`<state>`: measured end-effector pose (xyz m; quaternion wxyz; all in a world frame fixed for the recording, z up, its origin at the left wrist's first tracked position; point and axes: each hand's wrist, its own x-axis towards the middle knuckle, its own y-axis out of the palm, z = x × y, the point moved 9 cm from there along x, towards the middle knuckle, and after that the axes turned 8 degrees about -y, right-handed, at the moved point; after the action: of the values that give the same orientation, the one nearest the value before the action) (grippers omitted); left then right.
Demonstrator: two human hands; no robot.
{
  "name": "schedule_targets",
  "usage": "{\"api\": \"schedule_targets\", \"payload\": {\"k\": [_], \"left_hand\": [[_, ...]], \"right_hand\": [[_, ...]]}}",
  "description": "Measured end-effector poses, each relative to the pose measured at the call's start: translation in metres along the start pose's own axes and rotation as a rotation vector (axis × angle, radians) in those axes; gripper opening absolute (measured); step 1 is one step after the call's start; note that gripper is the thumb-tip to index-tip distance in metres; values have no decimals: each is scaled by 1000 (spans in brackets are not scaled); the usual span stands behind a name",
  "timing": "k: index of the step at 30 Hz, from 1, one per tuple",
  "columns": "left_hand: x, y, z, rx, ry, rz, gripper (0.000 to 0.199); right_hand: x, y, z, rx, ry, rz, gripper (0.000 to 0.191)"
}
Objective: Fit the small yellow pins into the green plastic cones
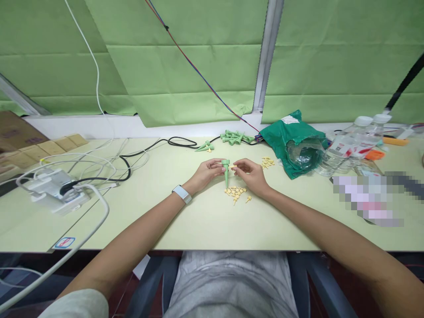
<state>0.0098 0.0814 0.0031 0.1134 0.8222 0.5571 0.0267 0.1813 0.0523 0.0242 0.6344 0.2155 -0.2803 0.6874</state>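
Observation:
Between the fingers of my left hand (209, 173) is a green plastic spike (226, 173), held upright with its point down and its wide cap on top. My right hand (251, 176) pinches a small yellow peg (232, 166) whose end meets the side of the spike, just under the cap; I cannot tell how deep it sits. Below the spike's tip lies a pile of yellow pegs (236, 192), with one peg (248, 199) apart from it. A second group of yellow pegs (267, 162) lies beyond my right hand.
Green spikes (234, 138) are heaped at the back, and spikes with yellow pegs (205, 146) lie left of them. To the right are a green plastic bag (288, 145) and water bottles (347, 143). A power strip (58, 190) with cables stands at the left.

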Motion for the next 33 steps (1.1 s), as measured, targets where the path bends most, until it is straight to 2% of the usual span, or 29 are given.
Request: {"api": "schedule_targets", "payload": {"k": [7,11,14,19,21,24,29,33], "left_hand": [[2,3,5,-9,-18,42,45],[2,3,9,-8,-34,57,42],[3,1,11,-22,-43,69,44],[3,-2,14,10,-47,72,54],[2,1,11,86,-15,73,55],[-1,7,2,257,65,56,44],[-9,13,-14,623,218,-72,25],[-13,16,-12,771,234,-83,19]], "right_hand": [[0,0,0,-44,-17,8,22],[0,1,9,-124,-103,32,17],[-1,1,16,-161,-160,31,14],[0,2,15,-160,-135,20,18],[1,2,13,-174,-125,9,17],[2,2,14,-197,-133,9,11],[3,8,16,-222,-181,81,8],[2,11,13,-291,-219,146,9]]}}
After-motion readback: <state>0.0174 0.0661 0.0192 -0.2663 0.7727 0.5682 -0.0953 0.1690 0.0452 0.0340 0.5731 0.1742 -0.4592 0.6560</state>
